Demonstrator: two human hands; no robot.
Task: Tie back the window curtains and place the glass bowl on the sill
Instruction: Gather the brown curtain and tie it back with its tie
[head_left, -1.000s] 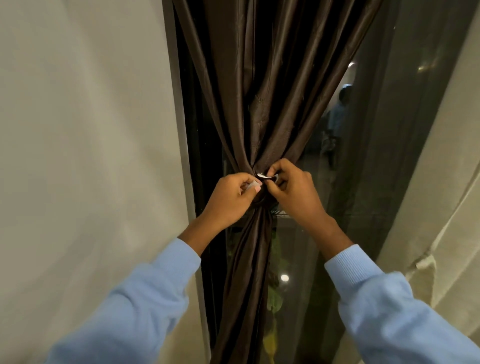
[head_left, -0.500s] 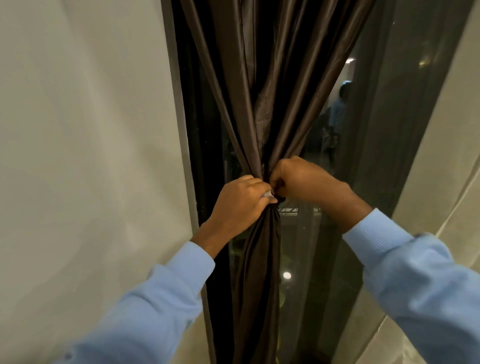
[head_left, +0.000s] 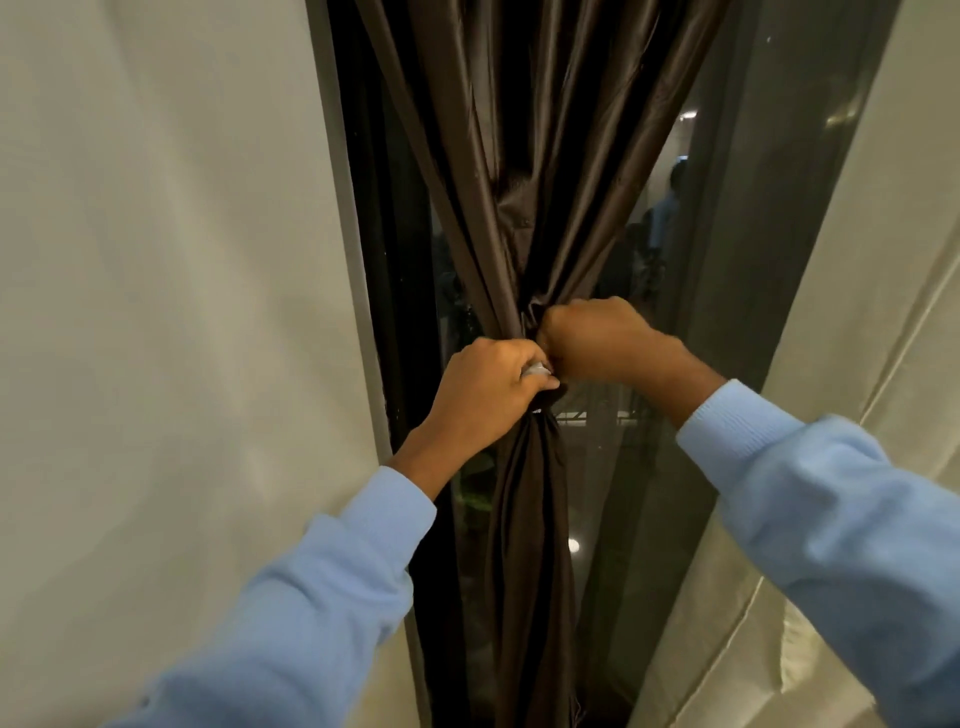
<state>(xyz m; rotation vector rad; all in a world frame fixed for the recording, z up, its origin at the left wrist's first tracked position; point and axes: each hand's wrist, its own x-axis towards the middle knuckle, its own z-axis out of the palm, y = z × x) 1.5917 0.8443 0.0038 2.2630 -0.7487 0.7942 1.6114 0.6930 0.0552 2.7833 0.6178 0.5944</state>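
Note:
A dark brown satin curtain (head_left: 535, 171) hangs in front of the window, gathered into a tight waist at mid height. My left hand (head_left: 488, 395) grips the gathered waist from the left, and a small pale piece of the tie-back (head_left: 536, 370) shows between its fingers. My right hand (head_left: 597, 338) is curled at the same spot from the right, fingers turned into the cloth and hidden. The two hands touch each other. Below them the curtain falls in a narrow bundle (head_left: 530, 571). No glass bowl and no sill are in view.
A plain pale wall (head_left: 166, 312) fills the left, edged by the grey window frame (head_left: 358, 312). Dark window glass (head_left: 649, 467) with reflections lies behind the curtain. A cream curtain (head_left: 857, 312) hangs at the right.
My right hand has turned over and closed against the curtain's waist, hiding the tie-back that showed between the fingers. The right arm has lifted. The view has shifted down and closer.

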